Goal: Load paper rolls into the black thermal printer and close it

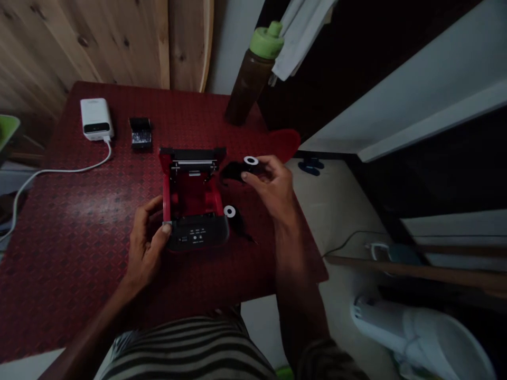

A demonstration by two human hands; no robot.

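Note:
A small red and black device that looks like a label printer (194,236) sits on the table with its lid raised and its red inside showing. My left hand (146,243) grips its front left corner, thumb on top of the black panel and fingers along the side. Beyond its right side, my right hand (273,184) pinches a black part with a white ring end (251,161) between thumb and fingers, just above the table. Another white-ringed black part (229,211) lies against the printer's right side, its dark body hard to make out.
A white power bank (95,117) with a white cable stands at the back left, beside a small black box-like object (141,133). A green-capped bottle (249,74) stands at the table's back right corner. The red patterned table (91,253) ends near my right forearm.

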